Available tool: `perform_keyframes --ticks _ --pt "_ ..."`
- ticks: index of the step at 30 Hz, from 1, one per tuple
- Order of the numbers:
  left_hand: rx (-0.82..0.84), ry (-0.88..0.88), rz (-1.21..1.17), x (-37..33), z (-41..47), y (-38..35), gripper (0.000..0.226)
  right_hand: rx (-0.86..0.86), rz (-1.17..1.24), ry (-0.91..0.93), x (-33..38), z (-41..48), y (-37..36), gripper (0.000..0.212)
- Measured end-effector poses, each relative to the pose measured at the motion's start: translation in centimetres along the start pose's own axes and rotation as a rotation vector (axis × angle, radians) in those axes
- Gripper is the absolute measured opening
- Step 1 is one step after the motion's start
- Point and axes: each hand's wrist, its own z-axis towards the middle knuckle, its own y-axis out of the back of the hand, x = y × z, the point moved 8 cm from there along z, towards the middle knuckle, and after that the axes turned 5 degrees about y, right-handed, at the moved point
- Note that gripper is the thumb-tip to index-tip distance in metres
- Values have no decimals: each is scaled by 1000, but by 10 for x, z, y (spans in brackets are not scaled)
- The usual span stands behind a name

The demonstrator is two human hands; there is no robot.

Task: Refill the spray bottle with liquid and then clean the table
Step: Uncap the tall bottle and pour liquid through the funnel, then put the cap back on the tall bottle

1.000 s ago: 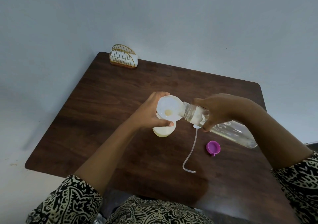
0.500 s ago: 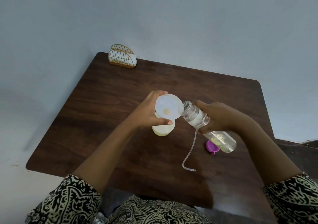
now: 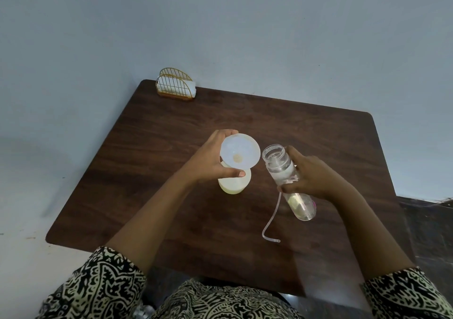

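The table [image 3: 171, 147] is dark brown with a wood grain and rounded corners. At the middle of the frame stands a short, round, cream plastic bottle [image 3: 234, 186]. Over it sits a wide, shallow funnel [image 3: 240, 153] of milky see-through plastic, with a small yellowish spot at its centre. My left hand [image 3: 208, 164] comes in from the lower left and grips the funnel. The fingers are curled behind its rim and the thumb lies across the front, just above the cream bottle. The funnel's spout seems to sit in the bottle's mouth, but my hand hides the join.

Just right of the funnel I hold a slim, clear bottle [image 3: 302, 207] with a threaded, uncapped neck. My right hand [image 3: 311, 177] wraps round its middle, fingers and thumb closed on it. It tilts, mouth toward the top of the frame and base toward the lower right. Clear liquid lies in it.

A thin, see-through tube [image 3: 270, 220] curves over the table below my right hand, ending in a small hook. At the upper left corner of the table stands a gold wire napkin holder [image 3: 175, 84] with white napkins inside.
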Motion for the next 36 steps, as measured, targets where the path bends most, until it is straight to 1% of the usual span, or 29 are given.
perform_keyframes --ticks 2,5,9,13,18,20,21,24,27,29,33,36 --pt "-4 11 -1 0 -1 1 91 -71 72 -7 -1 -4 7 64" --pt "-5 14 8 -2 -2 2 94 -204 185 -18 -3 -12 26 70" --pt "17 28 60 -4 -2 4 103 -357 256 5 8 -21 61 69" --pt "32 69 164 -6 -1 8 111 -429 302 51 31 -22 97 68" --pt "33 68 282 -13 -4 13 119 -506 349 136 66 -14 141 75" --pt "8 54 247 -17 -8 21 124 -530 340 166 80 -9 155 75" --pt "-26 36 172 -22 -11 30 124 -540 332 183 88 -7 162 75" --pt "-149 -80 -90 -55 -23 62 111 -551 340 236 117 1 177 74" --pt "-221 -193 -156 -99 -32 90 99 -543 383 288 148 15 185 73" --pt "-259 -234 -178 -118 -34 104 93 -536 364 328 169 27 185 73" --pt "-384 -217 -271 -118 -36 126 80 -489 343 370 201 52 172 71" --pt "-519 -190 -320 -104 -42 143 55 -442 331 380 216 67 153 69"
